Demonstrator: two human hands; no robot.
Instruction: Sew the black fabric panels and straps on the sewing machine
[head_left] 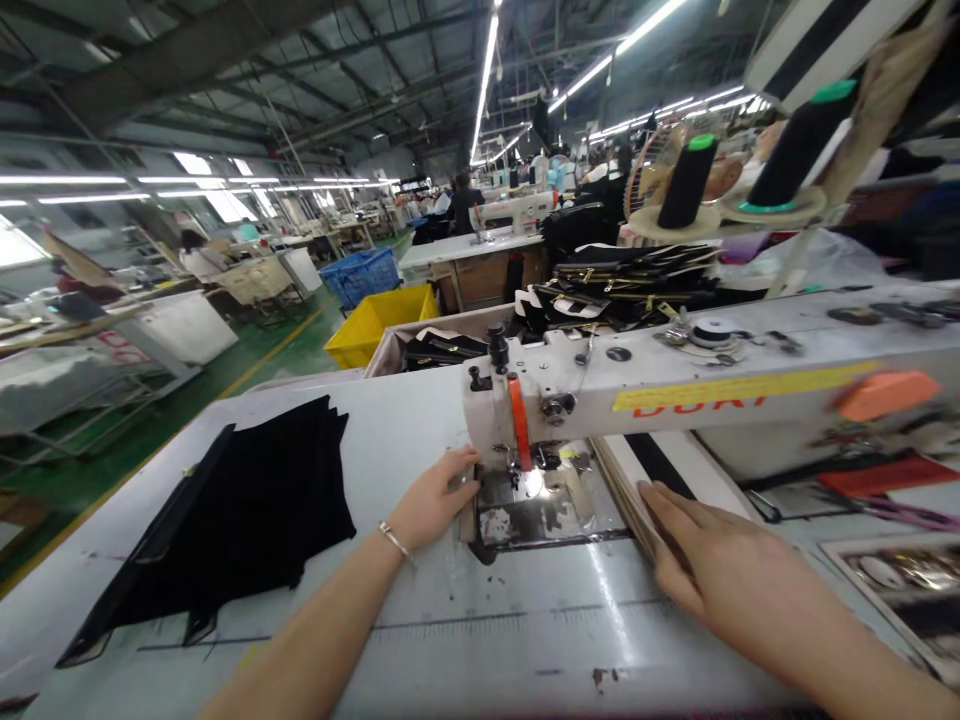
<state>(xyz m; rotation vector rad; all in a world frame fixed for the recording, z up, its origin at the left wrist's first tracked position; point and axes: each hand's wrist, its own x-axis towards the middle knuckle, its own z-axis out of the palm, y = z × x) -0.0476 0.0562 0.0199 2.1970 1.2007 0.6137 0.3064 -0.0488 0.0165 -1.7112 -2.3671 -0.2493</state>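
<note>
The white-topped stack (701, 462), striped once in black, lies beneath the sewing machine (720, 365)'s arm; the right hand (735, 565) touches its edge, whether gripping I cannot tell. The left hand (426, 505), thumb and fingers parted, holds nothing near the needle plate (540, 515). Behind stand two black thread cones (687, 185), one yellow bin (381, 322) and a box (386, 355) containing black pieces (442, 348).

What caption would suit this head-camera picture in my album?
Left hand at a sewing machine, right hand on a striped stack, black fabric nearby.

Half-covered orange lettering (699, 405) on sewing machine (709, 360)
</note>
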